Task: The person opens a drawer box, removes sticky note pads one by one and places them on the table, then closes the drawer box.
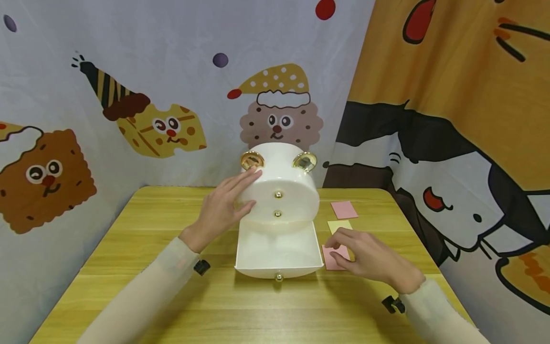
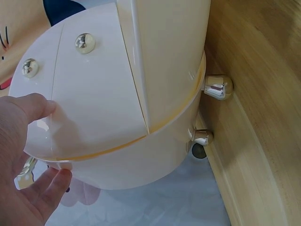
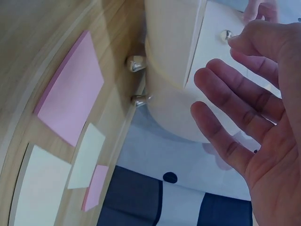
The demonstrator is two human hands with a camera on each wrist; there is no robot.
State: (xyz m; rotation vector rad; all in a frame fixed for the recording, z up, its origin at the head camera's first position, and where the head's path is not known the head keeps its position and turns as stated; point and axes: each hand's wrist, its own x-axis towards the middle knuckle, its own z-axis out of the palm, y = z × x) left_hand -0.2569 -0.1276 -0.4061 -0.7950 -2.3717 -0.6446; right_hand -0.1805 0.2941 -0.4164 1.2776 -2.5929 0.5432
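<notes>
A glossy white rounded cabinet (image 1: pixel 279 165) with gold ears stands on the table, its lowest drawer (image 1: pixel 277 248) pulled out and empty. Against the cabinet's left side rests my left hand (image 1: pixel 216 203), with the thumb on the front and the fingers along the side. In the left wrist view, that thumb (image 2: pixel 40 107) touches the upper drawer fronts. My right hand (image 1: pixel 369 255) is over the sticky-note pads right of the drawer, loosely bent and holding nothing. Beneath its fingertips lies a pink pad (image 1: pixel 330 262), partly covered by the hand.
Beyond that hand lie a yellow pad (image 1: pixel 339 224) and another pink pad (image 1: pixel 343 209). The right wrist view also shows a pale pad (image 3: pixel 40 188) in the near corner. Gold knobs (image 1: pixel 278 194) mark the drawers. A cartoon-printed cloth (image 1: pixel 172 43) hangs behind the wooden table (image 1: pixel 172 215).
</notes>
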